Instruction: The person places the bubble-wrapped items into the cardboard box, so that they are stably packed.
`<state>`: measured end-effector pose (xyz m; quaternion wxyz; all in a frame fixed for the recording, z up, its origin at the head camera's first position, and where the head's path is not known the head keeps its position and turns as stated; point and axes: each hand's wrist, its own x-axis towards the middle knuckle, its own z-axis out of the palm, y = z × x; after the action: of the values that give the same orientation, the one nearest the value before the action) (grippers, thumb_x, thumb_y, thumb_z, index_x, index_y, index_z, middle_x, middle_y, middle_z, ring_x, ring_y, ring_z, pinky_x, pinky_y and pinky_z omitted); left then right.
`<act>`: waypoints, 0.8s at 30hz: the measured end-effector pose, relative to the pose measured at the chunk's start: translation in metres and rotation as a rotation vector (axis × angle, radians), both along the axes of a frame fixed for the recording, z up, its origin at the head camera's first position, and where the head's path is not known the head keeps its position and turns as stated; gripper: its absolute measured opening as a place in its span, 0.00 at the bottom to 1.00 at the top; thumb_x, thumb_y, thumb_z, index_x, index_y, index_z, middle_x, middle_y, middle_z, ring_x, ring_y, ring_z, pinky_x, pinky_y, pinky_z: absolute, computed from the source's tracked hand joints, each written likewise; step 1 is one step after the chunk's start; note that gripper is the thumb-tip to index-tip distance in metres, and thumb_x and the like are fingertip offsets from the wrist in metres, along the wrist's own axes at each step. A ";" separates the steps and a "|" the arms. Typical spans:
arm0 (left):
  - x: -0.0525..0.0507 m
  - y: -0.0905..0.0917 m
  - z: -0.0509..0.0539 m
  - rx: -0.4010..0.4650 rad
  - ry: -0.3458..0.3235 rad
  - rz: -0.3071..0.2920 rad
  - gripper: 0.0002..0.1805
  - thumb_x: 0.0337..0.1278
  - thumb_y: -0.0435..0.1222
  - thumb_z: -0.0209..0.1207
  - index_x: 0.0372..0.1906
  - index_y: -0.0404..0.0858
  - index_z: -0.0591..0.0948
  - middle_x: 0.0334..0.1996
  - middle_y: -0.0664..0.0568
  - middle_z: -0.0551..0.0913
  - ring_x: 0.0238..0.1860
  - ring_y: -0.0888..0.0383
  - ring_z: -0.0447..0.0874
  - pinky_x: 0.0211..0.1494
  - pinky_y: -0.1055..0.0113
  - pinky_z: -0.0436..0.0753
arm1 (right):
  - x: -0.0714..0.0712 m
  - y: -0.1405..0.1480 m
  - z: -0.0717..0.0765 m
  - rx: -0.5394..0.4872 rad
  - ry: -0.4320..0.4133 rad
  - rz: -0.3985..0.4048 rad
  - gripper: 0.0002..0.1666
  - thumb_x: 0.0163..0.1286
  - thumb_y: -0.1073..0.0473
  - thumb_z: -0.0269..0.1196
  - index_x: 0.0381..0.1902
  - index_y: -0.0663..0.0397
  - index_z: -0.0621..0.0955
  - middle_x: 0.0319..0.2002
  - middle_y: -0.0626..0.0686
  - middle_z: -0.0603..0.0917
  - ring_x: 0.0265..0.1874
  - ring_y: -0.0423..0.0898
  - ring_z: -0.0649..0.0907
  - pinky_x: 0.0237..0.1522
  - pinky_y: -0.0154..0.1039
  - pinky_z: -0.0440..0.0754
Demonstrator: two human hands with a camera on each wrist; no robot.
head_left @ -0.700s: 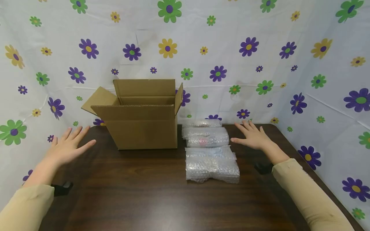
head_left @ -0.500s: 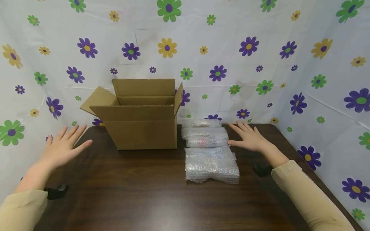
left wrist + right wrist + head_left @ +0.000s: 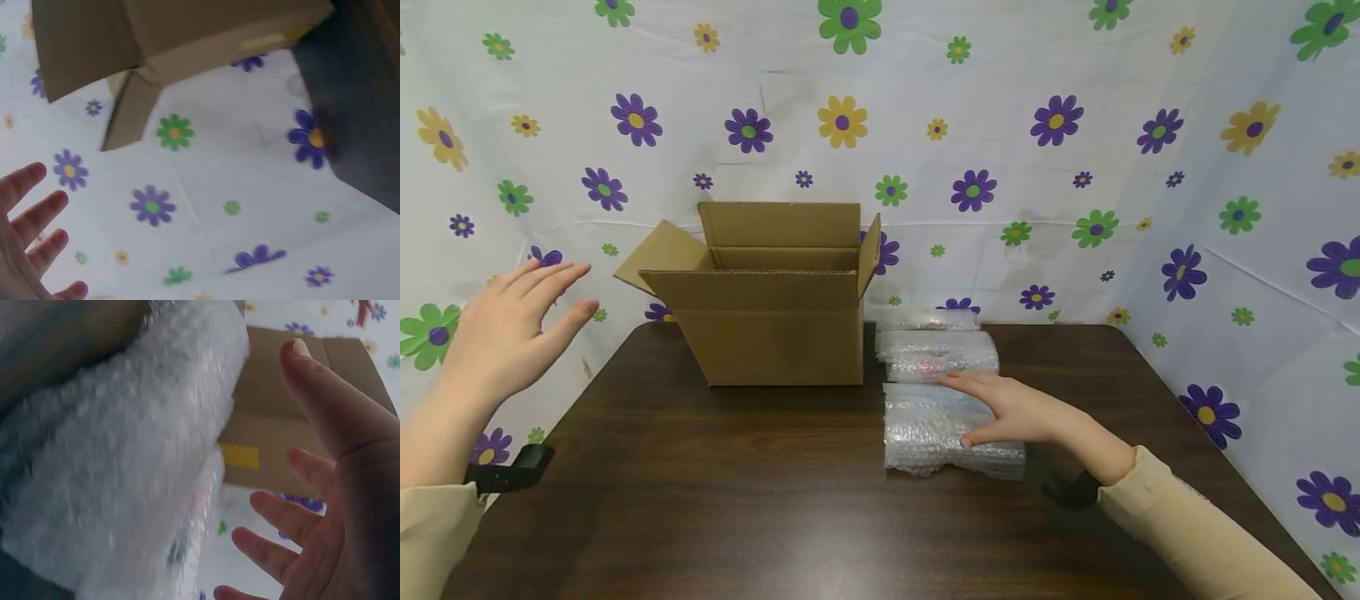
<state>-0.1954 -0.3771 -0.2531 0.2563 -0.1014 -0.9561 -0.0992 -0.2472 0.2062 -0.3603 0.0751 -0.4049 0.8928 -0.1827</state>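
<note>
Over the near bubble-wrapped bundle (image 3: 921, 429) hovers my right hand (image 3: 1018, 408), its fingers extended and the thumb spread apart, holding nothing. In the right wrist view that bundle's bubble wrap (image 3: 125, 444) lies close beside the fingers. Behind it on the table lie more bubble-wrapped items (image 3: 936, 343), one showing a pink patch through the plastic. My left hand (image 3: 505, 325) is raised at the far left, fingers loosely extended, apart from everything. An upright cardboard box (image 3: 775, 342) with its flaps spread stands at the back, between the hands; its inside bottom is hidden.
The dark wooden table (image 3: 737, 500) reaches to a white flowered cloth (image 3: 910, 83) hung at the back and both sides. One box flap (image 3: 662, 254) sticks out toward the left hand. A black strap (image 3: 512, 471) sits on the left wrist.
My right hand has moved left and nearer, from beside the wrapped items to over the near bundle. The left hand has risen and shifted left. Box and bundles stay put.
</note>
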 end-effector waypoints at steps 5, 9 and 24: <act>-0.022 0.021 0.022 0.152 -0.041 -0.128 0.28 0.73 0.46 0.47 0.71 0.38 0.66 0.67 0.31 0.65 0.72 0.34 0.50 0.70 0.36 0.44 | 0.003 -0.005 -0.005 0.008 -0.032 0.055 0.52 0.58 0.38 0.69 0.74 0.48 0.62 0.72 0.57 0.64 0.70 0.55 0.63 0.64 0.58 0.65; -0.041 0.037 0.039 0.245 -0.187 -0.153 0.29 0.74 0.49 0.44 0.74 0.45 0.62 0.71 0.34 0.59 0.71 0.31 0.49 0.64 0.29 0.47 | 0.004 -0.008 -0.007 0.015 -0.068 0.065 0.51 0.57 0.40 0.70 0.74 0.46 0.63 0.71 0.55 0.65 0.70 0.53 0.64 0.65 0.56 0.65; -0.092 0.035 0.057 0.174 -0.577 -0.168 0.39 0.71 0.57 0.42 0.75 0.35 0.56 0.71 0.29 0.55 0.68 0.27 0.51 0.59 0.27 0.56 | 0.005 -0.014 -0.003 0.101 -0.102 0.109 0.47 0.58 0.43 0.71 0.72 0.46 0.66 0.69 0.48 0.68 0.68 0.48 0.67 0.63 0.50 0.69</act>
<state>-0.2873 -0.3423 -0.1959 -0.0272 -0.1255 -0.9656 -0.2263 -0.2420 0.1918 -0.3633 0.1505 -0.4389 0.8725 -0.1533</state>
